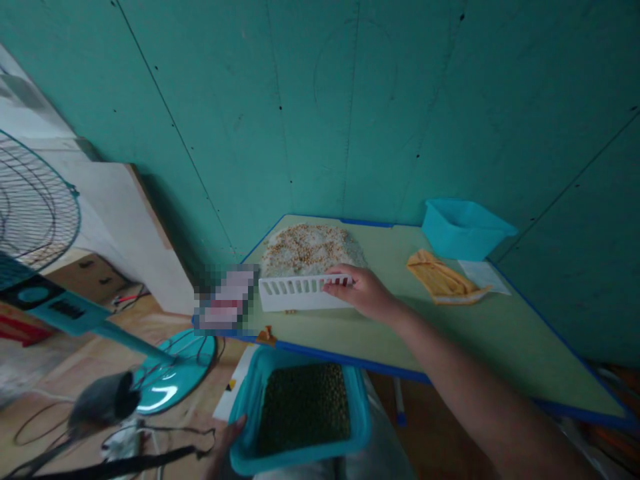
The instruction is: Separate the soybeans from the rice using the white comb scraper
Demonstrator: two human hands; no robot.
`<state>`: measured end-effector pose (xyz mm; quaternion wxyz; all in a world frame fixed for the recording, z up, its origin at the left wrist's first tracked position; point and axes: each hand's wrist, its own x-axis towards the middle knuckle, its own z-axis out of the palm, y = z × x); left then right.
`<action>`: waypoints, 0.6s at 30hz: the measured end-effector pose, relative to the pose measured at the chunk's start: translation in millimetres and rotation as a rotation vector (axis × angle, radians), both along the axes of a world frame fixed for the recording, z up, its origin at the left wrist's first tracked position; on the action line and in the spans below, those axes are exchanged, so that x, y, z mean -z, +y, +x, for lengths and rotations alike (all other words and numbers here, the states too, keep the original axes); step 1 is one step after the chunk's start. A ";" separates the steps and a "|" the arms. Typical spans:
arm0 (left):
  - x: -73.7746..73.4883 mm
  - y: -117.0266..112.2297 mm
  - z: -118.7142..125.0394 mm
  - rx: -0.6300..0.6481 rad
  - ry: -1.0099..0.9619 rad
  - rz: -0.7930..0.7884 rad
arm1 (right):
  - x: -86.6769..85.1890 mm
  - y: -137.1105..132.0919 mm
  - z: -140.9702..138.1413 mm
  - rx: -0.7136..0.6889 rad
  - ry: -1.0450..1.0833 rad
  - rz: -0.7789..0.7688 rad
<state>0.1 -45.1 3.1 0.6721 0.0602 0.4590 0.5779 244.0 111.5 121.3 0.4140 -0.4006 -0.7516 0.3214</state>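
My right hand (363,291) reaches over the table and grips the near rim of a white slotted basket (297,293), fingers curled over its edge. The basket stands on the pale green table (465,333) against a pile of white and tan grains (309,249). My left hand (230,437) holds the left edge of a teal tub (300,460) filled with small green beans (305,407). That tub sits low, in front of the table's blue edge.
An empty teal tub (463,229), a yellow cloth (443,279) and a white paper (484,275) lie at the table's far right. A pixelated patch (227,300) covers the left corner. A standing fan (35,220), its round base (173,373) and cables lie on the floor at left.
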 end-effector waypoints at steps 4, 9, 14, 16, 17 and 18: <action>-11.2 1.8 10.4 -0.012 -0.104 -0.045 | 2.6 4.5 3.3 -0.080 0.029 -0.156; -10.4 -1.2 11.8 -0.077 -0.227 -0.124 | 7.0 14.2 10.4 -0.129 0.073 -0.277; -17.8 -1.7 15.5 -0.026 -0.045 -0.076 | 10.7 21.4 18.1 -0.110 0.155 -0.371; -21.9 -1.9 18.0 -0.032 -0.034 -0.058 | 12.1 23.2 21.4 -0.135 0.184 -0.403; -23.7 -2.1 19.2 -0.037 -0.040 -0.044 | 12.9 24.0 23.1 -0.148 0.196 -0.420; -25.3 -2.3 20.2 -0.039 -0.050 -0.036 | 13.8 24.7 24.9 -0.163 0.204 -0.437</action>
